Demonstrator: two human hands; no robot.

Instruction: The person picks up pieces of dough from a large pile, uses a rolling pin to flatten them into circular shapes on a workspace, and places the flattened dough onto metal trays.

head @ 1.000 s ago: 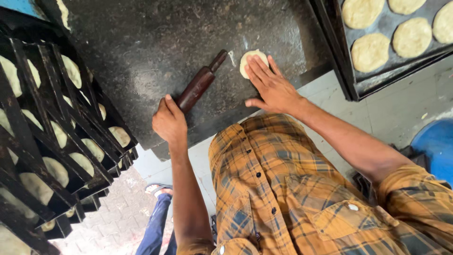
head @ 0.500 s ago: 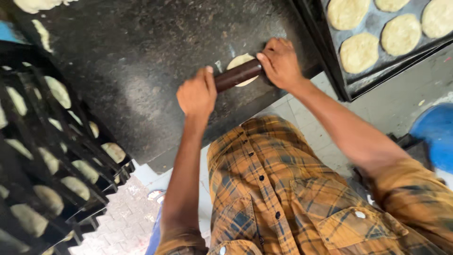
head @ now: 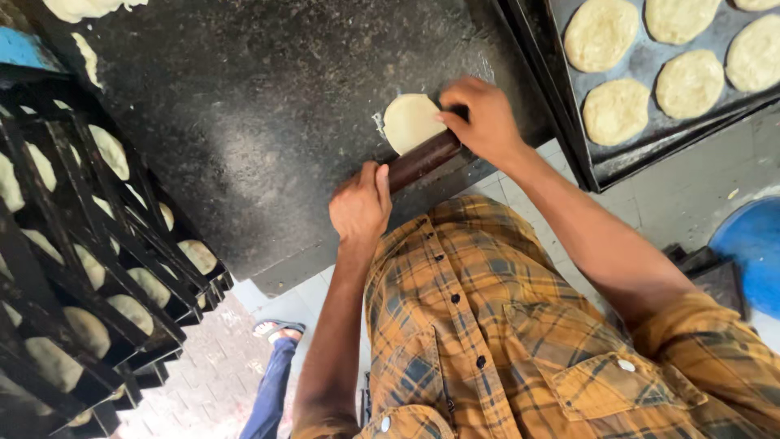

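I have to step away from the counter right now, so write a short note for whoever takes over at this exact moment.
Left hand: closed on the near end of the dark rolling pin.
Right hand: pressing on the pin's far end.
Dough disc: lies on the black stone counter, partly flattened, the pin at its near edge.
Done: a baking tray at the right holds round flattened discs; the rack at the left holds filled trays.
Left: this disc is smaller than those on the tray and is not yet on it.
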